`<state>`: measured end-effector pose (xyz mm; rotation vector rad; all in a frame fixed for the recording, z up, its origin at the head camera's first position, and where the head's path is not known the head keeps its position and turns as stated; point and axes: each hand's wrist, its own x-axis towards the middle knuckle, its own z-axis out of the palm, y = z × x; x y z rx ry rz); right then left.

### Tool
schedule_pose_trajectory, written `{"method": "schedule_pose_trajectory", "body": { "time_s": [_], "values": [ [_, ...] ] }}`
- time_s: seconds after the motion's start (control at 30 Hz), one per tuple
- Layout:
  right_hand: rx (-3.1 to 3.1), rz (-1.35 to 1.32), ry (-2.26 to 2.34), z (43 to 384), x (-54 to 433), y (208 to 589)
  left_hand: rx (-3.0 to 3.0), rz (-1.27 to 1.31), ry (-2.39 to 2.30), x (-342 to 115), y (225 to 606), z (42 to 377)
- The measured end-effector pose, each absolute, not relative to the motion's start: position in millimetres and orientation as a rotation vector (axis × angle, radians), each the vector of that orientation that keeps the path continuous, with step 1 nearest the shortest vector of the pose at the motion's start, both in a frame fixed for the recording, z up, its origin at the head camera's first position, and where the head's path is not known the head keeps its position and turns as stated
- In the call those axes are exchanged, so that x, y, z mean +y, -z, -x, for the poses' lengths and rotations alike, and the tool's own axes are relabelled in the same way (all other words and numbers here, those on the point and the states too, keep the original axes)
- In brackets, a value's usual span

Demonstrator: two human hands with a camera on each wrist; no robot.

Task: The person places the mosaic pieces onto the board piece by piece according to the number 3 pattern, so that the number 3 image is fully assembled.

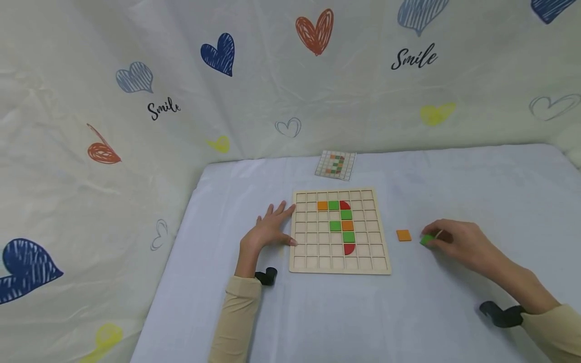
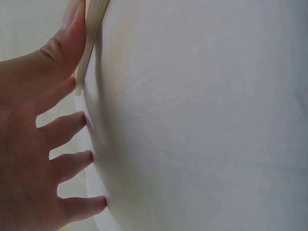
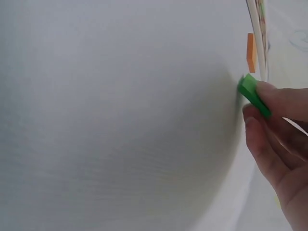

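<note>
A wooden grid board lies on the white-covered table, with green, orange and red tiles in some of its squares. The left hand has its fingers spread at the board's left edge, with the thumb against the rim in the left wrist view. To the right of the board, the right hand pinches a green square tile between thumb and fingers, close over the cloth. An orange square tile lies on the cloth between the board and that hand.
Behind the board lies a pattern card with a similar coloured design on a grid. White fabric printed with hearts hangs behind the table. Black wrist mounts show on both arms.
</note>
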<state>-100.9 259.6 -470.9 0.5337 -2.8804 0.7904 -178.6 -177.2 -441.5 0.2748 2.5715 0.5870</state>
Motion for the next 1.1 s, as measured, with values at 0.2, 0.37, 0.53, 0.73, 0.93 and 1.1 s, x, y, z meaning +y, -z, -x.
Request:
{"method": "schedule_pose_trajectory", "body": {
  "time_s": [0.2,0.37,0.53,0.73,0.93,1.1],
  "values": [
    [-2.864,-0.576,-0.849,99,259,469,2.567,-0.274,-0.588,-177,441,179],
    [-2.887,-0.567,-0.898,98,255,466,2.563,-0.271,-0.599,-177,439,178],
    [-2.929,-0.535,-0.957,98,252,464,2.564,-0.269,-0.601,-177,439,178],
    [-2.963,-0.510,-1.025,99,245,461,2.564,-0.276,-0.588,-177,439,178],
    [-2.938,-0.553,-1.126,102,235,460,2.563,-0.276,-0.576,-179,439,180],
    [-2.958,-0.551,-1.180,105,225,460,2.556,-0.278,-0.585,-179,443,181]
  ]
}}
